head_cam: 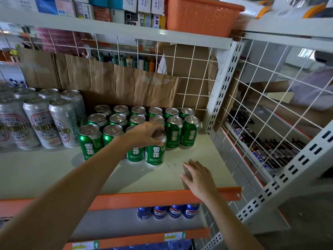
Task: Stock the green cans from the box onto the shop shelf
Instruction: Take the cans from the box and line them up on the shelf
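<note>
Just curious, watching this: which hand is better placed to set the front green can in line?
The left hand: it grips the top of the green metal drink can. The right hand rests open on the pale shelf board, holding nothing.

The shelf is a pale board with an orange front edge. Green cans stand upright in three rows toward the back, right of the middle. The green can ending the short front row sits slightly forward. Taller silver cans stand just beside them on the left. Cardboard stands along the back edge.
</note>
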Available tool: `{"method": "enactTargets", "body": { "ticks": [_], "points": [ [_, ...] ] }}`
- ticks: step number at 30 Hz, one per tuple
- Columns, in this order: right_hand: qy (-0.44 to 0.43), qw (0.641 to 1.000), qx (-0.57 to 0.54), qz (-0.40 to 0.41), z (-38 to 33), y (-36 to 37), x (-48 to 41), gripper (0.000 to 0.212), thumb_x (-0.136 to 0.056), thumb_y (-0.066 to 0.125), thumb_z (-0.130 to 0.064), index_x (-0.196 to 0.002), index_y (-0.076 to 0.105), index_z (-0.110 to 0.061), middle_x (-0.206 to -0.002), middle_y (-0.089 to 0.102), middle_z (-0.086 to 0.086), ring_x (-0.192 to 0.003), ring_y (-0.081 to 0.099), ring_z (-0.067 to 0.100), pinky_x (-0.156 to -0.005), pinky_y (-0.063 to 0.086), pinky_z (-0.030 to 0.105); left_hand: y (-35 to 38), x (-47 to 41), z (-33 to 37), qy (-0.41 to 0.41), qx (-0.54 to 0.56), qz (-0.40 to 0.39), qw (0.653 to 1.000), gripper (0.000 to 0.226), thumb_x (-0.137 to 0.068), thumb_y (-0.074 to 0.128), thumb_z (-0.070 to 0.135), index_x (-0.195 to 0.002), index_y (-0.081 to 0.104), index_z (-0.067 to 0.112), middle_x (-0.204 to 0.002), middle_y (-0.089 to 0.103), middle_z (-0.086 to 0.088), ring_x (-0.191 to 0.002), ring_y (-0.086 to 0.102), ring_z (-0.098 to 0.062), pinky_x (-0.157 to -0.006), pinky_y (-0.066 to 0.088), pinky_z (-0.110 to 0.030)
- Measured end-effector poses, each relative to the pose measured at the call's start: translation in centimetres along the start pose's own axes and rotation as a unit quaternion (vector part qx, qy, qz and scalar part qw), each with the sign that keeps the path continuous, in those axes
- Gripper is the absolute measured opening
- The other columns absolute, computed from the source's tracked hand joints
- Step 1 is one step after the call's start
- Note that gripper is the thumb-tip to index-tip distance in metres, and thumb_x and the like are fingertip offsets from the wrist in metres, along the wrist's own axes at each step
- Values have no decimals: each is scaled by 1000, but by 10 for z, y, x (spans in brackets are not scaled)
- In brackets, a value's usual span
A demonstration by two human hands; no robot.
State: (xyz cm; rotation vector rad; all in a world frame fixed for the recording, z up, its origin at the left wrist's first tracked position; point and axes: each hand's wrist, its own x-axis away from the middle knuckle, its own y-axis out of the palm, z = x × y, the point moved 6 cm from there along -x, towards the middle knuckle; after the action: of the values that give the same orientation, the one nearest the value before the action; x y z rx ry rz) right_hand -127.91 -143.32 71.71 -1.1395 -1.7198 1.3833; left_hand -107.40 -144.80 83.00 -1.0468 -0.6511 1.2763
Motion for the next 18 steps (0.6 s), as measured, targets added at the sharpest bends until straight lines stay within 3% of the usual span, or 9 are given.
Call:
{"method": "enactTargets", "body": {
  "ticks": [18],
  "points": [
    [-1,1000,-4,1,0,1,0,51,-97,37,-46,-144,32,-27,-156,22,-4,-144,15,16,-116,14,35,1,-13,-4,7,-43,3,999,57,-80,71,35,-128,50,14,-132,47,-6,-118,46,-20,-95,37,-29]
  ]
}}
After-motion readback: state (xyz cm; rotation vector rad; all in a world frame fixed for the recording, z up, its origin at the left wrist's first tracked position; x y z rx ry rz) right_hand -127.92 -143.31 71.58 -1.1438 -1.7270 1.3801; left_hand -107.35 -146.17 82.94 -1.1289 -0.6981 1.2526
